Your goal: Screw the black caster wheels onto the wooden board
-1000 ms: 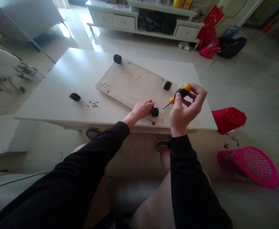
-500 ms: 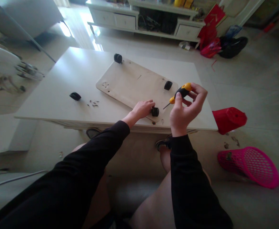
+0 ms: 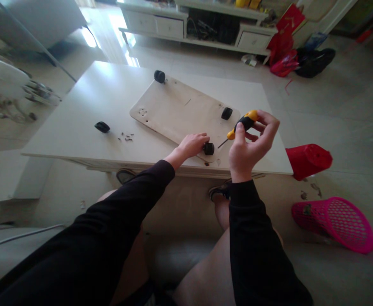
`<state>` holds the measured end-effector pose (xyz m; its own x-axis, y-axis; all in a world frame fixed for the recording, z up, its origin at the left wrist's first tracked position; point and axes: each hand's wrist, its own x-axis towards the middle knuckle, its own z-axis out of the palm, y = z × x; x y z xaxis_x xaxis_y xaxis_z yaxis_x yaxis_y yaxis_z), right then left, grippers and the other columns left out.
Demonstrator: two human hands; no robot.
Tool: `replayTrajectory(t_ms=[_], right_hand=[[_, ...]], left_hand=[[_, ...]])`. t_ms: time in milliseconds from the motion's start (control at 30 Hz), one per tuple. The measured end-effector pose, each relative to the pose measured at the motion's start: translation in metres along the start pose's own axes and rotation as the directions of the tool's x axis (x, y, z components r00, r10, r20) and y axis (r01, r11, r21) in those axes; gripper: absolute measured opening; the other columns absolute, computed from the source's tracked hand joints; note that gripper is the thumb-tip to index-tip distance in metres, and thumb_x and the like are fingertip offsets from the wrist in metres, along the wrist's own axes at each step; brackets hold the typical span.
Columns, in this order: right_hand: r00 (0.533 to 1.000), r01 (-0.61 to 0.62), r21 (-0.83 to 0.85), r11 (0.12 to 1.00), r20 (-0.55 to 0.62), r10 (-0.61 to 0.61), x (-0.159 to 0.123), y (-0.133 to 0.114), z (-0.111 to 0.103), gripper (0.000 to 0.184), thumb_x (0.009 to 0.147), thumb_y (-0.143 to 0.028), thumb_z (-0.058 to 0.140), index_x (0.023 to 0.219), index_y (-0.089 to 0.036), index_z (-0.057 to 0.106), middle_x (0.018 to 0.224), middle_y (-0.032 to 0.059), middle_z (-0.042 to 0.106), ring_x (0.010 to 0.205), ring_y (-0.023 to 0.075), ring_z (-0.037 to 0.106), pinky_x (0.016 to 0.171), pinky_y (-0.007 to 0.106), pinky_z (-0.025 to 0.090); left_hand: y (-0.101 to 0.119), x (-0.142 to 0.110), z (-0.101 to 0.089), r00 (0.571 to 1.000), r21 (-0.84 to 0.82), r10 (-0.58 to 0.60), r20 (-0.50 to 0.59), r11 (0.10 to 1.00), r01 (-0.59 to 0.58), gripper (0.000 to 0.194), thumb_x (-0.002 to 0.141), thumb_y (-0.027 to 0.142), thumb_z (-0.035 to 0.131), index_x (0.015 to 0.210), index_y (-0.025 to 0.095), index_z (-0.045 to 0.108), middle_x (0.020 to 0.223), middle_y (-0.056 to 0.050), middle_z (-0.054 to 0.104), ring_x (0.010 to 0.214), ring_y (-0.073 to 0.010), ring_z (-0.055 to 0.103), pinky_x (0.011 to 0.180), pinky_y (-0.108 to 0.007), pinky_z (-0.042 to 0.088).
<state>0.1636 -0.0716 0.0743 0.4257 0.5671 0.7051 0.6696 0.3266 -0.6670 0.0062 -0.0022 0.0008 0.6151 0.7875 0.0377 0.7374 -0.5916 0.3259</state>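
Observation:
My right hand (image 3: pixel 253 138) grips a yellow-and-black screwdriver (image 3: pixel 244 123), its tip pointing down-left toward the near right corner of a pale rectangular board (image 3: pixel 176 110). At that corner my left hand (image 3: pixel 193 144) has its fingers closed on a black caster wheel (image 3: pixel 209 148). Two more casters stand on the board, one at the far left corner (image 3: pixel 159 76) and one at the far right (image 3: pixel 226 113). The board's near left corner shows small holes and no wheel. A loose caster (image 3: pixel 102 126) lies on the white table (image 3: pixel 87 97), with several small screws (image 3: pixel 128 138) beside it.
On the floor to the right are a red bucket (image 3: pixel 310 160) and a pink mesh basket (image 3: pixel 336 223), lying on its side. A white cabinet (image 3: pixel 170 26) stands beyond the table, with red and black bags (image 3: pixel 315 61) at its right end.
The view has shifted slightly. My left hand stays at the caster, and the screwdriver in my right hand keeps nearly the same pose, its tip close to the caster.

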Motion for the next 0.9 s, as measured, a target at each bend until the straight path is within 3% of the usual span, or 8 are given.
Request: replayTrajectory(t_ms=[133,367,633,900], right_hand=[[1.0,0.001,0.006,1.0,0.006,-0.001,-0.0001,0.0011,0.0001,0.045,0.087,-0.023,0.059,0.131,-0.031,0.054,0.131,0.0076,0.064,0.106,0.0203,0.07,0.07,0.033,0.059],[1.0,-0.011,0.023,1.0,0.007,0.011,-0.0005,-0.0009,0.0,0.044,0.086,-0.02,0.06,0.129,-0.029,0.055,0.129,0.007,0.065,0.106,0.0194,0.069,0.071,0.031,0.058],[0.994,-0.059,0.009,0.998,0.095,0.058,-0.0013,0.0046,0.002,0.043,0.084,-0.019,0.062,0.126,-0.028,0.057,0.128,0.0065,0.065,0.103,0.0179,0.066,0.071,0.03,0.058],[0.987,-0.09,0.0,0.996,0.137,0.089,-0.0057,-0.0012,0.0068,0.039,0.081,-0.015,0.065,0.119,-0.025,0.062,0.121,0.0059,0.069,0.096,0.0159,0.065,0.067,0.028,0.056]], left_hand=[[-0.0002,0.0006,0.0025,1.0,-0.015,-0.027,-0.014,1.0,0.027,0.025,0.105,0.018,0.053,0.118,0.019,0.074,0.123,-0.013,0.074,0.096,-0.0218,0.07,0.072,-0.034,0.043],[-0.0029,0.0021,0.0032,1.0,-0.064,-0.029,-0.012,0.998,0.028,0.025,0.102,0.014,0.056,0.116,0.02,0.076,0.125,-0.011,0.074,0.097,-0.0206,0.07,0.075,-0.033,0.046],[-0.003,0.0058,0.0071,0.996,-0.154,-0.081,-0.023,0.985,0.076,0.019,0.108,0.025,0.057,0.112,0.02,0.074,0.122,-0.011,0.075,0.101,-0.0215,0.07,0.081,-0.033,0.048],[0.0015,0.0073,0.005,0.991,-0.193,-0.132,0.008,0.972,0.131,0.019,0.108,0.024,0.057,0.114,0.018,0.074,0.119,-0.012,0.079,0.102,-0.0229,0.071,0.084,-0.034,0.048]])
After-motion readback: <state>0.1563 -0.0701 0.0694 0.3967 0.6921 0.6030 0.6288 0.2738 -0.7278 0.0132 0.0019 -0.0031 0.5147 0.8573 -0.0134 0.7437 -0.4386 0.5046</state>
